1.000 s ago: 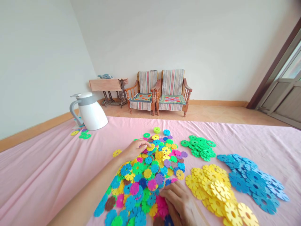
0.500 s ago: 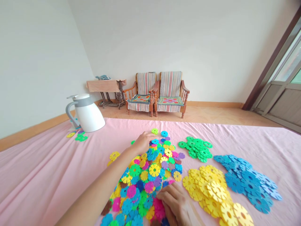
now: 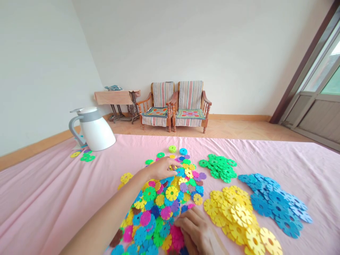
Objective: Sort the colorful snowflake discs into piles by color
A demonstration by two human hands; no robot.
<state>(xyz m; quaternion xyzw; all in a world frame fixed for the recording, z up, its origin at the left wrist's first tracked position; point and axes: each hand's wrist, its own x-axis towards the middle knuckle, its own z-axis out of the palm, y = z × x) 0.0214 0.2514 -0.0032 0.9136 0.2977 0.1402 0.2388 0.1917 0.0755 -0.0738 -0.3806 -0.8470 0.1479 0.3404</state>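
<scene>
A mixed heap of coloured plastic snowflake discs lies on the pink cloth. My left hand reaches across to the heap's far part, fingers curled down onto the discs there; what it holds is hidden. My right hand rests at the heap's near edge, fingers bent over pink discs. Sorted piles lie to the right: green, yellow and blue.
A white jug with a grey handle stands at the far left, a few loose discs beside it. A single yellow disc lies left of the heap. Beyond the cloth are two striped wooden armchairs and a small table.
My left hand has drawn back a little from the heap's far edge toward its middle. The right hand has stayed at the near edge. The view has shifted slightly.
</scene>
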